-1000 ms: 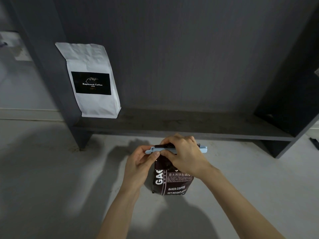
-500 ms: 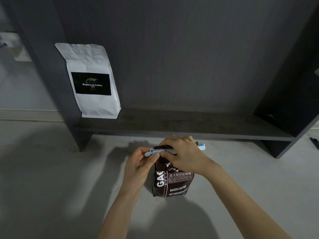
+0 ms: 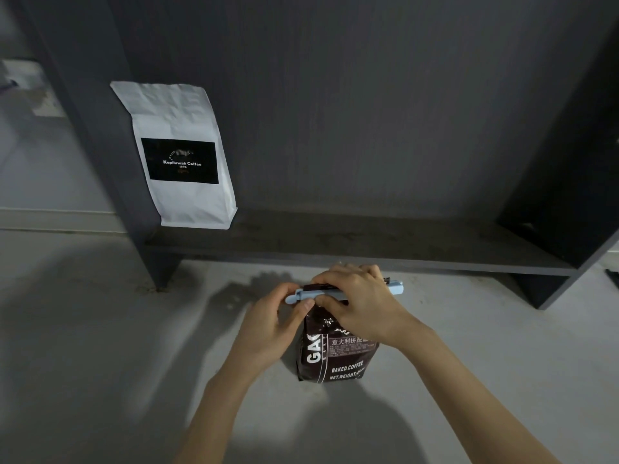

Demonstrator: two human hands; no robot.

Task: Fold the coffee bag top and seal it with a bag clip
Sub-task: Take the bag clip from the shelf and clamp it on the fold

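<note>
A dark brown coffee bag [image 3: 338, 358] with white lettering stands upright on the grey floor. A long light-blue bag clip [image 3: 303, 296] lies across its folded top, both ends sticking out past my hands. My left hand [image 3: 268, 329] pinches the clip's left end between thumb and fingers. My right hand [image 3: 360, 304] covers the middle of the clip and the bag top, fingers curled over them. The fold itself is hidden under my right hand.
A white coffee bag [image 3: 181, 155] with a black label stands at the left end of a low dark shelf [image 3: 368, 249], leaning on the upright panel. The shelf's right side panel [image 3: 562, 209] rises at the right. Grey floor [image 3: 100, 329] surrounds the brown bag.
The clip and both hands shifted slightly upward and its right end tilted up a little. The brown bag stays in place.
</note>
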